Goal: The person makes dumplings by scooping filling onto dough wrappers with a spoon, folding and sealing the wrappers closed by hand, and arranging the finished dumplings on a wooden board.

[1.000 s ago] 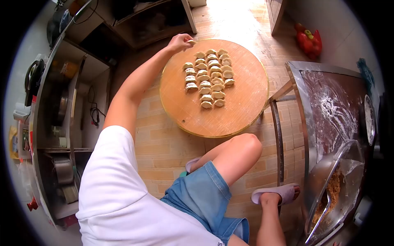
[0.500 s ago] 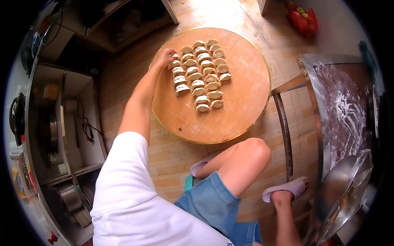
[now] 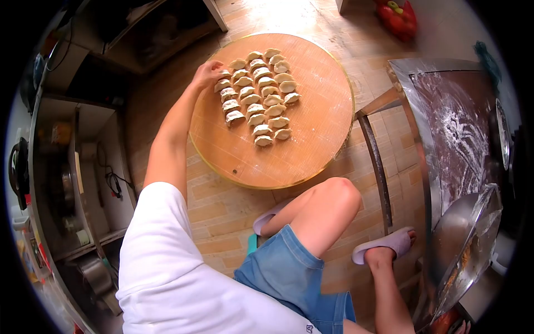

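Several pale, floured dumplings [image 3: 250, 99] lie in rows on a round wooden board [image 3: 233, 156]. My left hand [image 3: 209, 73] reaches to the board's far left side, its fingers closed against a dumpling [image 3: 224, 73] at the far end of the leftmost row. The fingers partly cover that dumpling, which rests in line with the others. At the bottom right edge, beside a metal bowl [image 3: 459, 236], only the fingertips of what appears to be my right hand [image 3: 463, 327] show; their grip is cut off by the frame.
A flour-dusted dark tabletop [image 3: 453, 128] with a metal rim stands to the right. Open shelves [image 3: 92, 125] with pots and a cable line the left. A red bag [image 3: 397, 21] sits on the floor at the far right. My knee [image 3: 342, 192] is close to the board's near edge.
The view has shifted, so the board appears slightly farther left and higher. My left hand stays at the same dumpling. Fingertips have come into sight at the bottom right.
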`<state>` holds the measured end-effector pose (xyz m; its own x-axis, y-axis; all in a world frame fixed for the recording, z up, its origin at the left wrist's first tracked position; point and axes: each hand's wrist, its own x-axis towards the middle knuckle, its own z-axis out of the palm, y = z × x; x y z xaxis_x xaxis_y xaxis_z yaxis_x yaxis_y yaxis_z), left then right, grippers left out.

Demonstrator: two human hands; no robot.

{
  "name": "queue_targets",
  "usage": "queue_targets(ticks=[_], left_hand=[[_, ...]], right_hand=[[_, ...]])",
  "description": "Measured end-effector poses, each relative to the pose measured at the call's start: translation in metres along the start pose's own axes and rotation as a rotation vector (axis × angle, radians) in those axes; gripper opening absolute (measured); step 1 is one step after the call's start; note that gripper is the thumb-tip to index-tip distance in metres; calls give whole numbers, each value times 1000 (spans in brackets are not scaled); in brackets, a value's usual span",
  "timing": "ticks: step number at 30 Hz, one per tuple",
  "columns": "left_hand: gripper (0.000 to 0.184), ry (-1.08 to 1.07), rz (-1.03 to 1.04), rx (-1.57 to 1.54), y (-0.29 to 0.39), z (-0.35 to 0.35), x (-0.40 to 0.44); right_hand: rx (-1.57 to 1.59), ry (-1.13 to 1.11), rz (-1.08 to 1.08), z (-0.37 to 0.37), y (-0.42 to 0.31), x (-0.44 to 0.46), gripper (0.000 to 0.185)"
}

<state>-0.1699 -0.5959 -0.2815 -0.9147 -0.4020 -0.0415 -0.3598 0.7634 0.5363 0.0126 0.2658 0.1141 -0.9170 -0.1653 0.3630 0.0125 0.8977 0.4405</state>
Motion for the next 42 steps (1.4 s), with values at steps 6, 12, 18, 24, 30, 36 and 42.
queue_targets(ticks=[6, 12, 18, 24, 30, 36, 42], left_hand=[[30, 401, 156, -460, 61, -59, -31], [43, -130, 245, -1021, 288, -27, -186], [41, -549, 115, -1241, 381, 39, -308], [38, -807, 42, -1224, 411, 64, -362], [35, -1009, 63, -1228, 442, 70, -385], [41, -1464, 333, -1373, 476, 56, -406], [96, -1780, 32, -1815, 545, 12, -447]], right_hand=[[375, 62, 353, 41, 21, -12, 23], [691, -215, 521, 146, 125, -4, 20], [669, -312, 641, 287, 169, 20, 20], [1002, -701, 942, 290, 161, 51, 23], [1002, -502, 962, 273, 150, 49, 17], [1504, -113, 583, 140, 111, 50, 17], [1686, -457, 108, -45, -19, 46, 16]])
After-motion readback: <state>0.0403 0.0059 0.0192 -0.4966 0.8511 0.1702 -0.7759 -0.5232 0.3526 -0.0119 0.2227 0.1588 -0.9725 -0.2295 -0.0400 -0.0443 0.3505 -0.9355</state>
